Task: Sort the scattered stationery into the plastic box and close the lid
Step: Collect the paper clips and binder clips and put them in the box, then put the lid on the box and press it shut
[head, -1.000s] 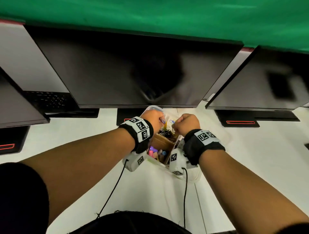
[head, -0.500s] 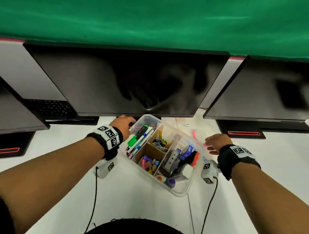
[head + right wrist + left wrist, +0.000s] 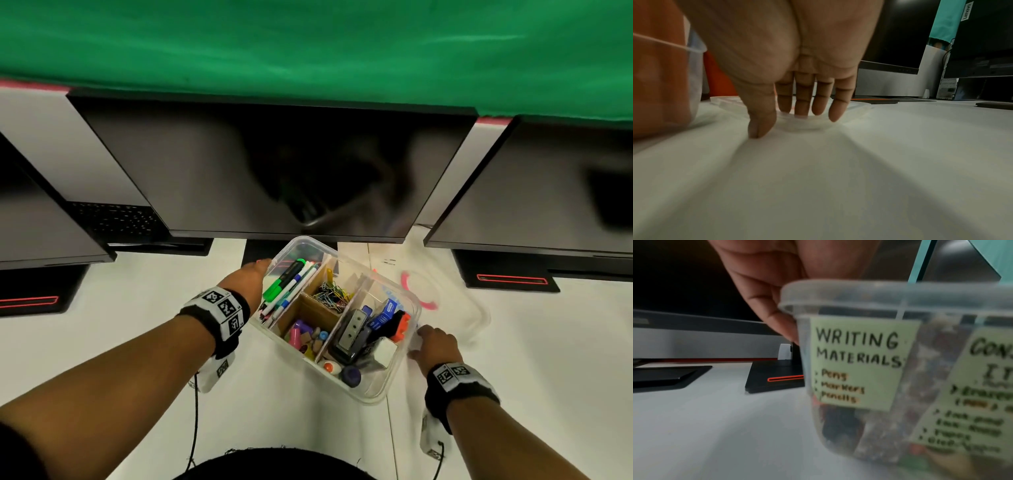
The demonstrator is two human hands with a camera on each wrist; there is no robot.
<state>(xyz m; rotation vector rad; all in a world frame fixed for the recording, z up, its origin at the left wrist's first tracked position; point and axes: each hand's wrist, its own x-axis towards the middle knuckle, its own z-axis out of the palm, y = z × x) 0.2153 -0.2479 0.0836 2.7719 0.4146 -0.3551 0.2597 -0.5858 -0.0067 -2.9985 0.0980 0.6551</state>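
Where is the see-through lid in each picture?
Head: lid lies flat on the table, right of the box.
Left wrist: not in it.
Right wrist: lid low in the middle, under the right hand fingers.
Shared landmark: the box.

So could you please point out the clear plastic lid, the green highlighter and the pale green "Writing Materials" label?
Clear plastic lid (image 3: 478,317): head view, bare right edge.
Green highlighter (image 3: 281,280): head view, mid-barrel.
"Writing Materials" label (image 3: 857,360): left wrist view, centre.
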